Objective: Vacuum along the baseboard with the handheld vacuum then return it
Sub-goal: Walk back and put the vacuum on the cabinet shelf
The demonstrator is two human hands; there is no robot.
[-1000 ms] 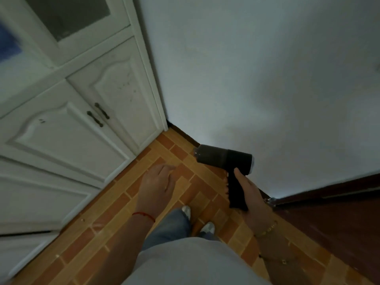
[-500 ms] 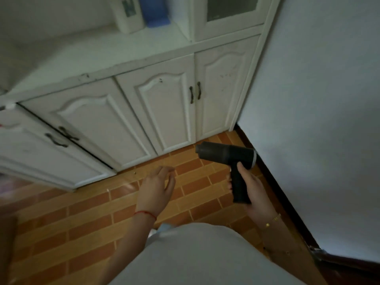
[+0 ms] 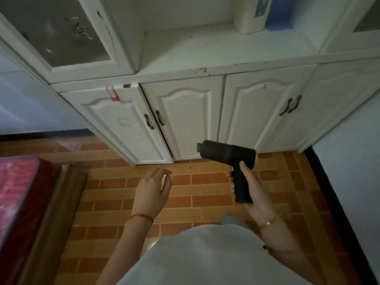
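Observation:
My right hand (image 3: 254, 189) grips the handle of the black handheld vacuum (image 3: 226, 154), a pistol-shaped tool whose nozzle points left, held in the air in front of the white cabinet doors. My left hand (image 3: 153, 189) hovers over the brick-pattern floor with loosely curled fingers and holds nothing. The dark baseboard (image 3: 337, 202) runs along the foot of the pale wall at the right, from the cabinet corner toward me. A second dark baseboard strip (image 3: 41, 133) lies under the wall at the far left.
A white cabinet (image 3: 185, 120) with several doors stands ahead; its counter shelf (image 3: 216, 50) carries a white container (image 3: 251, 15) and a blue object (image 3: 279, 13). A red bed with a wooden frame (image 3: 30, 202) fills the left. A small speck (image 3: 189, 167) lies on the floor.
The view has swung left from the wall corner to face the cabinet. The vacuum stays in my right hand at the same height, and my left hand stays free.

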